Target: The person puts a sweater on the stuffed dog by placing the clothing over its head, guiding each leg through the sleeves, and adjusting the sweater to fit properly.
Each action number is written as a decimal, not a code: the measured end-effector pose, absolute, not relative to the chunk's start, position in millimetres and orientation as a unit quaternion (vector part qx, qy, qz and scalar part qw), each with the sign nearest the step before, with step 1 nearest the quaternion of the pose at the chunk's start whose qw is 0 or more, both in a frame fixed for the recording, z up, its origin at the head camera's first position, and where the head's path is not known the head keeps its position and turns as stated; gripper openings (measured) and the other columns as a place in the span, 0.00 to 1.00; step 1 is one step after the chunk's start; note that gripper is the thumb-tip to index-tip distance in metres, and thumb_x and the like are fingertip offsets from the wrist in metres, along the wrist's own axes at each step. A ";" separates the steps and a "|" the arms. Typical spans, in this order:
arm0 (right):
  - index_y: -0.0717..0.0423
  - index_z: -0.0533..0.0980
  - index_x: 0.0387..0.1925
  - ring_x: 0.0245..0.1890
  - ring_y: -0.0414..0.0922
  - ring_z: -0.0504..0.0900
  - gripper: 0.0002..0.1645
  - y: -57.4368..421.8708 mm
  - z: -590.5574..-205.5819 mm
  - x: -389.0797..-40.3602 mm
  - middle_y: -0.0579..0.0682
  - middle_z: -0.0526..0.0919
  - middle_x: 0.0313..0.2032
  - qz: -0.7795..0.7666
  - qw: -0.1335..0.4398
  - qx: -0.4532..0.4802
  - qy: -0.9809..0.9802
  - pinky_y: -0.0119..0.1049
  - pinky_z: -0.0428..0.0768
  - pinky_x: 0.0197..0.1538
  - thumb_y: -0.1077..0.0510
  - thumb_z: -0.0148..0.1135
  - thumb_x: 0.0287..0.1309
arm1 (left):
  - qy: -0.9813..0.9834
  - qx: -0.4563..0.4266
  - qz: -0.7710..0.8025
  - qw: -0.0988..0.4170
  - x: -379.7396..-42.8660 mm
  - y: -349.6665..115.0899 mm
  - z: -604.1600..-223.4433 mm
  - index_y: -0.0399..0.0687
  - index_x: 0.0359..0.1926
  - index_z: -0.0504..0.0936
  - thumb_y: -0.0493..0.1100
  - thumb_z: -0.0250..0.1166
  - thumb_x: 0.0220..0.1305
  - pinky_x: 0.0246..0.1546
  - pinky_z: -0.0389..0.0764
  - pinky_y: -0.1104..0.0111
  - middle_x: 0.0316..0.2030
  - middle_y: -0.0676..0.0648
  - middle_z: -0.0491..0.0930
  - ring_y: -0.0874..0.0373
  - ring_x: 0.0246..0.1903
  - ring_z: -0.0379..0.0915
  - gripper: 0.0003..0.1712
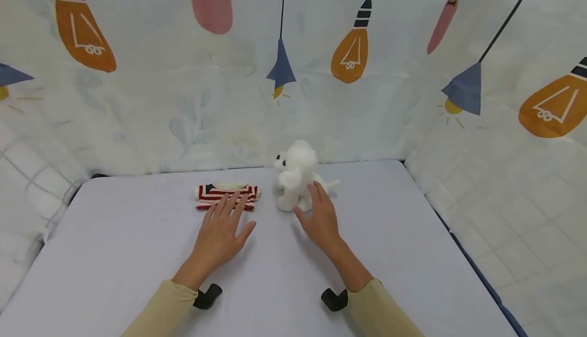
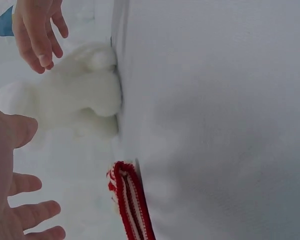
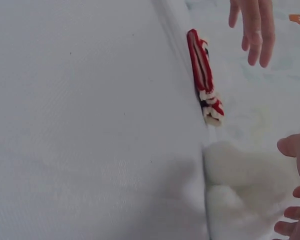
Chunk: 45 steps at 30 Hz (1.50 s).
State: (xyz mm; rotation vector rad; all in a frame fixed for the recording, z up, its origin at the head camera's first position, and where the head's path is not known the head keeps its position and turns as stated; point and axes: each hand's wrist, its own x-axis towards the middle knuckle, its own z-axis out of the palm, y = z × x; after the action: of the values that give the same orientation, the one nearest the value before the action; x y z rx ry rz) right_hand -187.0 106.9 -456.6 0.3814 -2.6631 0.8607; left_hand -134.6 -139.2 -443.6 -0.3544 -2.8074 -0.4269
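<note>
Hovering — right hand (image 1: 322,223) near plush (image 1: 295,176)

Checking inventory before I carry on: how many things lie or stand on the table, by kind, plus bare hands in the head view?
White plush toy: 1
Folded red-and-cream striped knit piece: 1
Hands, the left hand and the right hand: 2
Total: 4

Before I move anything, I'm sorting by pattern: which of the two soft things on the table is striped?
The folded knit garment, on the left in the head view: it has red and cream stripes, whereas the plush dog has plain white fur.
</note>
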 end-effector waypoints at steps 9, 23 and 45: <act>0.58 0.59 0.68 0.67 0.56 0.66 0.45 95.9 -462.8 -197.7 0.59 0.61 0.69 0.305 0.202 0.104 -0.925 0.59 0.71 0.59 0.46 0.68 0.56 | -0.964 -0.115 -0.178 0.162 -148.3 -132.1 -447.0 0.46 0.70 0.64 0.56 0.61 0.65 0.65 0.61 0.41 0.69 0.41 0.64 0.40 0.70 0.56 0.38; 0.60 0.58 0.69 0.69 0.56 0.64 0.48 92.7 -463.3 -207.7 0.59 0.61 0.69 0.316 0.195 0.095 -0.923 0.60 0.71 0.61 0.43 0.68 0.56 | -0.952 -0.109 -0.218 0.185 -159.6 -125.5 -447.0 0.44 0.68 0.67 0.54 0.61 0.66 0.62 0.65 0.42 0.66 0.41 0.68 0.42 0.66 0.63 0.34; 0.62 0.56 0.69 0.65 0.55 0.67 0.57 82.2 -464.2 -228.9 0.59 0.66 0.65 0.293 0.223 0.076 -0.927 0.59 0.69 0.61 0.37 0.70 0.49 | -0.942 -0.102 -0.263 0.182 -173.0 -114.2 -450.7 0.42 0.64 0.71 0.52 0.62 0.66 0.58 0.73 0.48 0.61 0.39 0.74 0.42 0.61 0.70 0.31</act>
State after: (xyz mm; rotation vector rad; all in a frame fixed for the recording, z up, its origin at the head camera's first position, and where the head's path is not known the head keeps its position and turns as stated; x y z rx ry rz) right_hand -228.9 82.2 -464.2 0.2085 -2.5580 0.8089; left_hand -173.0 -114.2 -450.7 -0.2891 -2.6595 -0.7430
